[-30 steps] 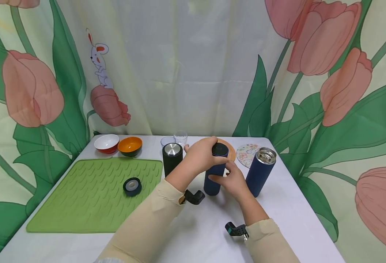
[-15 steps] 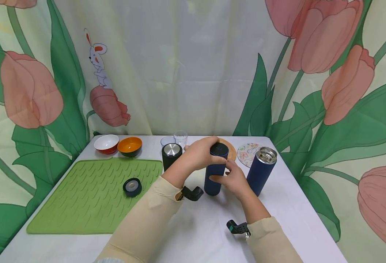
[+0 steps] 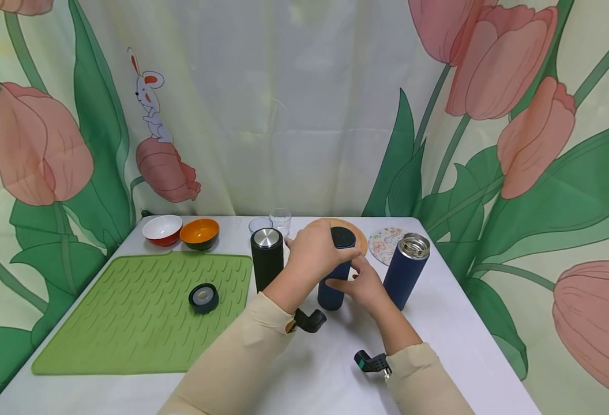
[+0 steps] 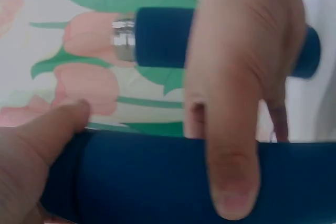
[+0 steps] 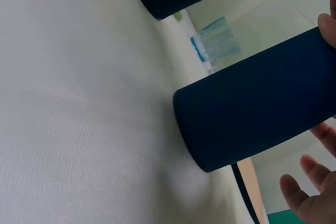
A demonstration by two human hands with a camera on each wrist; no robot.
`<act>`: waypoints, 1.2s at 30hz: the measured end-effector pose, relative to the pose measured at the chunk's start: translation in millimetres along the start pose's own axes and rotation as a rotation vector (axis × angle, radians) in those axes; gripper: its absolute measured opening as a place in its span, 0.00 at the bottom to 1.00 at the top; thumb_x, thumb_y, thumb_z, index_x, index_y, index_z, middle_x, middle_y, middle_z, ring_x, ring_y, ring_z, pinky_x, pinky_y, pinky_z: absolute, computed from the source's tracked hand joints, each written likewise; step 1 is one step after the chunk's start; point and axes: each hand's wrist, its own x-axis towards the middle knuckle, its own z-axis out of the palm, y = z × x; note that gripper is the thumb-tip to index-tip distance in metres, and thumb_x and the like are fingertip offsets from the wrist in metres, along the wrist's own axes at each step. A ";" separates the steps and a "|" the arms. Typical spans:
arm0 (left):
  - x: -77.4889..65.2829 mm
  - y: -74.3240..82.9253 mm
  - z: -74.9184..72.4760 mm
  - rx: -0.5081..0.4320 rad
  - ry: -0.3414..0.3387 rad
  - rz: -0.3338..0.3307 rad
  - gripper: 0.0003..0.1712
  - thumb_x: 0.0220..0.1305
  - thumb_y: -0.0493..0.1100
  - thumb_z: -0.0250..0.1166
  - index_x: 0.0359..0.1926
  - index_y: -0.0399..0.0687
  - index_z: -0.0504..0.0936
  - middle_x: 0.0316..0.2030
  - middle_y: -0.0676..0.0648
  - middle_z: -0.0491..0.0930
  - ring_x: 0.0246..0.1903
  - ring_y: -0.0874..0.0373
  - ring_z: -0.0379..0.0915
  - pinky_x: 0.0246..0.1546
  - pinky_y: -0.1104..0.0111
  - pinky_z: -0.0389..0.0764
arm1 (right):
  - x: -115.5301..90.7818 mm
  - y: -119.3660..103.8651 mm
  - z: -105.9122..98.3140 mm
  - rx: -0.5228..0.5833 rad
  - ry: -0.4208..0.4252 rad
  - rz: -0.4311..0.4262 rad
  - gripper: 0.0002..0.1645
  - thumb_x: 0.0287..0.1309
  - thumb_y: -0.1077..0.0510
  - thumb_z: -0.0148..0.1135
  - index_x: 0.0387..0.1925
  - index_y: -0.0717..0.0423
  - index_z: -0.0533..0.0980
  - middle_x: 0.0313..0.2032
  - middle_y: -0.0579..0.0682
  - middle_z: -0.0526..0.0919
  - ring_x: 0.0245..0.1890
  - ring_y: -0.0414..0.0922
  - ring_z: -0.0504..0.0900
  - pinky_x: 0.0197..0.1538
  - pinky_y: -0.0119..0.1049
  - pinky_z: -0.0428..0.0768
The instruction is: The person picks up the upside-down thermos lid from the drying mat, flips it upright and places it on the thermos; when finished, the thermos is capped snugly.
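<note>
A dark blue thermos bottle [image 3: 331, 288] with a black-topped lid [image 3: 343, 236] stands upright between both hands. My left hand [image 3: 315, 245] holds the lid from the left, fingers behind and thumb in front; in the left wrist view its thumb lies against the bottle's top end. Lower down, my right hand [image 3: 368, 283] grips the bottle body [image 5: 252, 103], and its thumb [image 4: 233, 182] crosses the front. The far fingers of both hands are partly hidden. Just right stands a second blue thermos [image 3: 406, 275] without a lid, its steel mouth [image 3: 414, 246] exposed.
A black thermos [image 3: 267, 262] with a steel top stands left of my hands. A loose black lid [image 3: 203, 298] lies on the green mat [image 3: 123, 323]. Behind are two bowls [image 3: 199, 233], clear glasses [image 3: 281, 219], a wooden board [image 3: 360, 236] and a floral round mat [image 3: 383, 245].
The head view has shifted a little. My left hand and wrist have turned slightly at the lid. The right hand keeps its hold on the bottle, which stays in place.
</note>
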 end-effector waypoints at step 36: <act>-37.1 -7.8 5.3 0.013 0.020 0.082 0.50 0.69 0.68 0.68 0.78 0.44 0.64 0.65 0.39 0.78 0.58 0.44 0.83 0.52 0.53 0.88 | -7.8 -2.2 0.1 -0.029 -0.024 0.049 0.43 0.60 0.43 0.77 0.73 0.46 0.72 0.79 0.57 0.66 0.81 0.62 0.61 0.76 0.69 0.64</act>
